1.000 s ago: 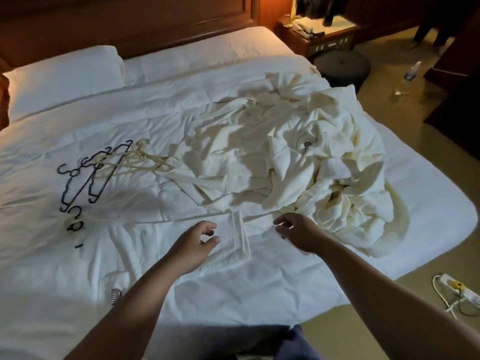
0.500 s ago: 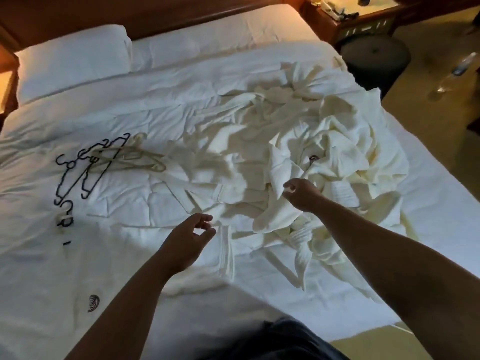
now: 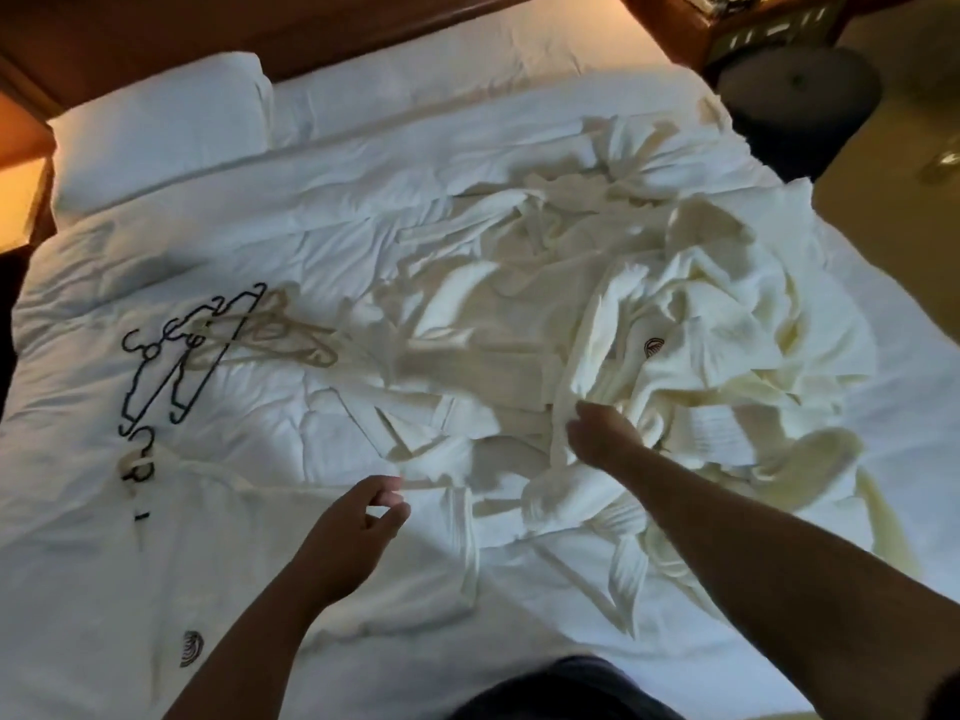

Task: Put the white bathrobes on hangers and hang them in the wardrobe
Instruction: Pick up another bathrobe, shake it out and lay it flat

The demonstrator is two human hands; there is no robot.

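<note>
Grasping the bathrobes [image 3: 717,345] right of centre, your right hand [image 3: 597,433] seems to be freeing one; your left hand [image 3: 353,532] hovers relaxed, empty. Hangers [image 3: 192,350] lie ready mid-left.

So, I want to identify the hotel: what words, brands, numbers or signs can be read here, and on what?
No readable text anywhere.
Piled bathrobe: dark shell-like emblem, no letters.
Flat bathrobe: similar emblem, no letters.
Nightstand items: too blurred to read.

No words or numbers can be read. A dark wordless emblem [image 3: 653,348] is borne by the piled robe [image 3: 737,309], another by the flat robe [image 3: 270,563].
</note>
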